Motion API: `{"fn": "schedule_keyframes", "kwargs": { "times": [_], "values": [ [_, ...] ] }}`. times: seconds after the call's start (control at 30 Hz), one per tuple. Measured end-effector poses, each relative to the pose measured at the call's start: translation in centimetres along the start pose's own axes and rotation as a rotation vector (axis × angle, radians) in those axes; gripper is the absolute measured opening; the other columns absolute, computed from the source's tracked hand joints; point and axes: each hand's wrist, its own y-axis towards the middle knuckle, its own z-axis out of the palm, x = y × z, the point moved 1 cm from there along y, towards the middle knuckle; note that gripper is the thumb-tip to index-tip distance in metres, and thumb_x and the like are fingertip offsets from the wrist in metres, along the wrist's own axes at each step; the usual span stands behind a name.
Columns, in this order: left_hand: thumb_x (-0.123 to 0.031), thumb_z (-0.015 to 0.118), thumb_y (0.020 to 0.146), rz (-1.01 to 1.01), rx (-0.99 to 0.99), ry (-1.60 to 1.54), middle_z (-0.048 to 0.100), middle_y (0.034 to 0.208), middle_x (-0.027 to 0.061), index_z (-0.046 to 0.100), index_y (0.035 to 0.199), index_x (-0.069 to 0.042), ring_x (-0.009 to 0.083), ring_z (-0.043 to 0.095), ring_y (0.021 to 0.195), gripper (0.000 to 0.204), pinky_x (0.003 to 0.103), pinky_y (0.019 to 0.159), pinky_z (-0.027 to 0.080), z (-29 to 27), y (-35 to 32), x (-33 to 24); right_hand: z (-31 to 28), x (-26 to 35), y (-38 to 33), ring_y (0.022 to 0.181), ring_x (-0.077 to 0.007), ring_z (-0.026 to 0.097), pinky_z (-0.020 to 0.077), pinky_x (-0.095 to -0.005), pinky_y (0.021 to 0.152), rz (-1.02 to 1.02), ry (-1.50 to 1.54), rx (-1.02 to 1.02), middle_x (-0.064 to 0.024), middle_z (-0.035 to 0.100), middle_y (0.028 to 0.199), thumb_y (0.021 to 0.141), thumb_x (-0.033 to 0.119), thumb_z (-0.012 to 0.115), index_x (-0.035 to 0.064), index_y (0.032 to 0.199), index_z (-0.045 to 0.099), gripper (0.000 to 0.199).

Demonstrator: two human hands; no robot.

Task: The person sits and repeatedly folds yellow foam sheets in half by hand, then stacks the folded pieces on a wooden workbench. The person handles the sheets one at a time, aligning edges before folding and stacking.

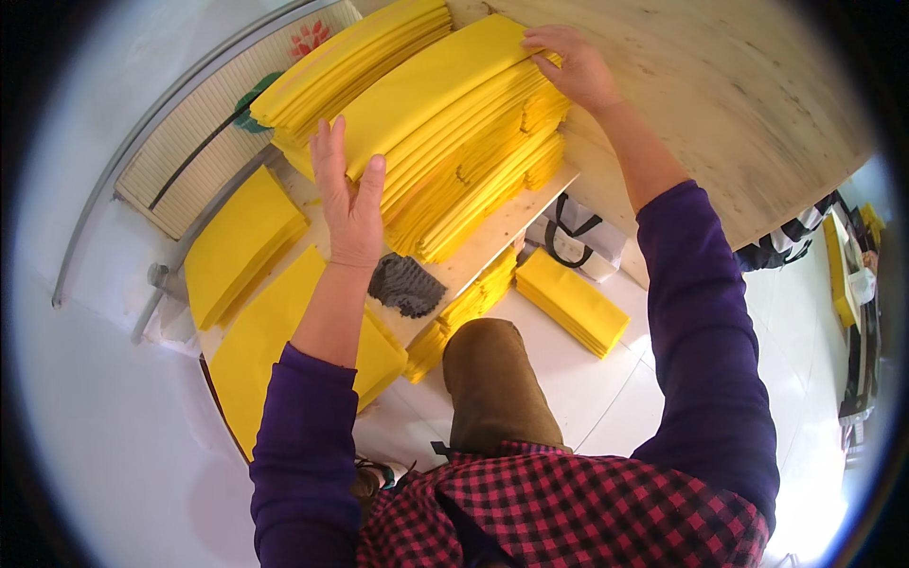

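Observation:
A tall stack of folded yellow fabric pieces (437, 85) lies at the top middle, its layered edges facing me. At its near left end is my left hand (352, 204), upright, with fingers stretched and thumb apart, against or very close to the edge. On the far right corner of the same stack lies my right hand (575, 68), its fingers reaching over the top and thumb apart below. A second yellow stack (346, 62) stands directly to the left. Beneath the stack between my hands are more bunched yellow pieces (492, 185).
Flat yellow stacks (244, 237) lie at the left. A dark grey cloth (407, 284) rests on the wooden surface's near edge. Below, a yellow bundle (573, 301) lies on the floor beside a white bag with black handles (587, 237). A wooden panel (720, 114) rises at right.

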Motion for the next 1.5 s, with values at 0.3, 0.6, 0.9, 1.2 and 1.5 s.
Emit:
{"fn": "schedule_keyframes", "kwargs": {
  "times": [0.3,0.6,0.9,1.2,1.5],
  "values": [
    [-0.038,0.052,0.095,-0.010,-0.012,0.039,0.019,0.153,0.0203,0.031,0.144,-0.006,0.0365,0.011,0.143,0.062,0.047,0.114,0.013,0.3,-0.1,0.1,-0.4,0.8,1.4,0.101,-0.0283,0.058,0.0481,-0.0367,0.086,-0.126,-0.302,0.153,-0.0066,0.065,0.104,0.082,0.007,0.061,0.0087,0.101,0.065,0.019],
    [-0.034,0.050,0.097,0.043,-0.028,0.063,0.020,0.152,0.0201,0.029,0.144,-0.003,0.0355,0.015,0.142,0.060,0.045,0.114,0.015,0.8,0.0,0.3,-0.3,1.5,0.3,0.096,-0.0248,0.060,0.0510,-0.0373,0.080,-0.019,-0.369,-0.036,-0.0043,0.066,0.095,0.084,0.016,0.059,0.0148,0.097,0.067,0.015],
    [-0.034,0.049,0.097,0.050,-0.042,0.043,0.022,0.151,0.0208,0.030,0.144,-0.002,0.0356,0.017,0.142,0.059,0.044,0.114,0.016,0.8,-0.2,0.7,0.3,2.1,0.5,0.095,-0.0239,0.060,0.0511,-0.0367,0.079,-0.010,-0.399,-0.103,-0.0026,0.067,0.093,0.084,0.016,0.060,0.0156,0.095,0.066,0.013],
    [-0.034,0.049,0.097,0.045,-0.019,0.078,0.023,0.151,0.0224,0.030,0.143,-0.001,0.0368,0.016,0.141,0.060,0.045,0.114,0.014,0.7,-0.3,0.5,0.8,0.4,-1.0,0.096,-0.0285,0.060,0.0499,-0.0357,0.081,0.032,-0.212,-0.061,-0.0082,0.065,0.100,0.083,0.009,0.060,0.0114,0.103,0.065,0.020],
    [-0.035,0.049,0.096,0.114,-0.067,0.033,0.024,0.150,0.0234,0.029,0.144,-0.003,0.0388,0.017,0.141,0.061,0.046,0.114,0.013,0.3,-0.5,1.1,1.9,0.5,-2.6,0.115,-0.0209,0.052,0.0395,-0.0398,0.100,0.403,0.414,0.099,-0.0172,0.056,0.124,0.093,0.028,0.057,0.0110,0.125,0.057,0.036]
  ]
}}
